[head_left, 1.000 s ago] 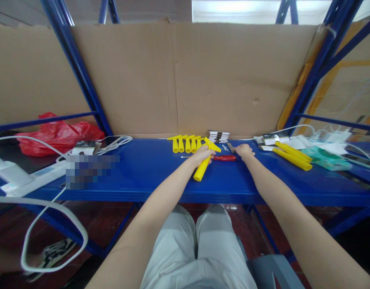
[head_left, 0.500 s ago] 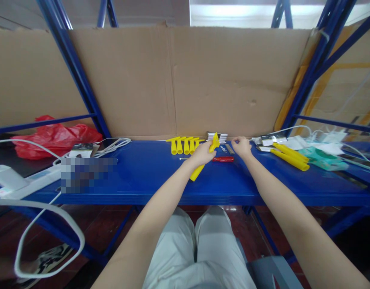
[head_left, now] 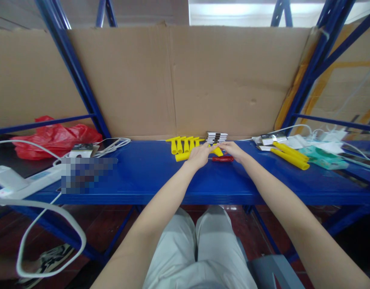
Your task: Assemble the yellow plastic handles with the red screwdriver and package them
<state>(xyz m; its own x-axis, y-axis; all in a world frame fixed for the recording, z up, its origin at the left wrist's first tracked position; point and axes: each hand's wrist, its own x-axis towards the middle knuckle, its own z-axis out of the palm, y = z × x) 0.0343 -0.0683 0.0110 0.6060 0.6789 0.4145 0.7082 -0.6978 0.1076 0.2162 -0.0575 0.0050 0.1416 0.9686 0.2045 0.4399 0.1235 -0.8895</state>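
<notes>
My left hand (head_left: 199, 155) is wrapped round a yellow scraper (head_left: 182, 156) lying sideways low over the blue shelf, its tubular handle to the left and its flat head to the right. My right hand (head_left: 233, 149) has its fingers drawn together at the scraper's head; whatever is between the fingertips is hidden. Just in front of the hands lies a red-handled screwdriver (head_left: 222, 159). Behind them is a stack of small black-and-white packs (head_left: 216, 137). Several more yellow scrapers (head_left: 185, 145) stand in a row to the left, partly hidden by my left hand.
On the right lie loose yellow tubes (head_left: 290, 156), a green plastic bag (head_left: 325, 157) and white cables. The left side has a red plastic bag (head_left: 58, 138), a power strip (head_left: 34, 180) and a coiled cable. A cardboard sheet (head_left: 172, 80) backs the blue shelf (head_left: 142, 172).
My left hand has turned the scraper from upright-slanting to nearly level, its head pointing right. My right hand has moved left and its fingertips have come to the scraper's head.
</notes>
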